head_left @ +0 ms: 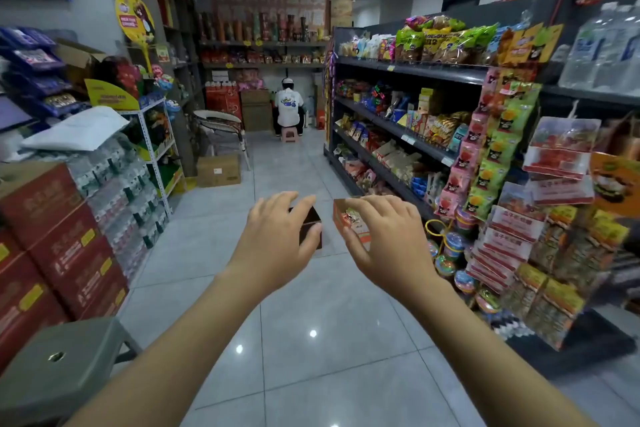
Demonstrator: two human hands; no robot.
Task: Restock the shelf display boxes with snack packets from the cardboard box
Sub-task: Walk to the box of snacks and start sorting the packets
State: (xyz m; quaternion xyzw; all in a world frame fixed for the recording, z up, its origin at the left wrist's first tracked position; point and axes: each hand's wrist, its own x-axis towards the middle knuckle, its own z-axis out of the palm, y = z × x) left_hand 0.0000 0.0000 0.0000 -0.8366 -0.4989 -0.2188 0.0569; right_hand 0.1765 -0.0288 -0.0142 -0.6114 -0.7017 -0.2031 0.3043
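Both arms reach forward over the aisle floor. My left hand (277,232) grips a small dark brown display box (311,230) from above, fingers over its top and thumb on its front. My right hand (379,236) grips an orange display box (349,220) that holds a few snack packets, fingers curled over its rim. The two boxes hang side by side, a small gap between them. A shut cardboard box (219,170) stands on the floor further down the aisle at the left.
A snack shelf unit (398,135) runs along the right, with a hanging rack of packets (512,204) close by. Red cartons (52,239) and bottled-water packs (121,198) are stacked at the left. A grey stool (59,367) stands bottom left. A person sits on a pink stool (289,135) far down the aisle.
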